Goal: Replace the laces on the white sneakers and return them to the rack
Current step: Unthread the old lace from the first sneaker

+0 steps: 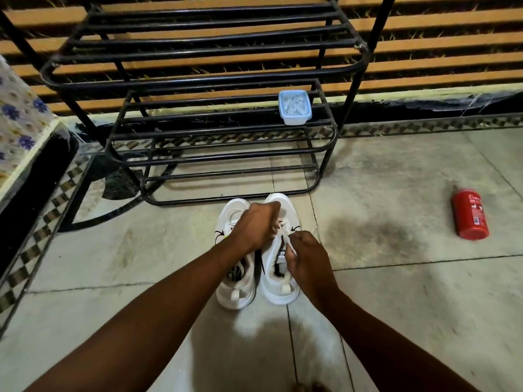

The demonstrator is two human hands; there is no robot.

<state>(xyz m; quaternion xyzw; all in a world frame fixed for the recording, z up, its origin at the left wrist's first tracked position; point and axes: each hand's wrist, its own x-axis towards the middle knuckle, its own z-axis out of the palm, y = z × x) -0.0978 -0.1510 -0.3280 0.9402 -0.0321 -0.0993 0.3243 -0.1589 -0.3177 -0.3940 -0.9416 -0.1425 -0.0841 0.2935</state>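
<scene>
Two white sneakers stand side by side on the tiled floor, toes toward the black metal shoe rack [220,158]. The left sneaker [236,290] has black markings and loose laces. Over the right sneaker [278,290] my left hand [254,224] is closed on a white lace [290,244] near the upper eyelets. My right hand [304,256] pinches the same lace beside the tongue. Both hands hide most of the lacing. A pale blue plastic tub [294,107] holding white laces sits on the rack's lower shelf at the right.
A red cylinder-shaped bottle [469,215] lies on the floor at the right. A floral-covered surface [19,120] juts in at the left. A dark stain marks the tiles right of the sneakers. A striped wall stands behind the rack.
</scene>
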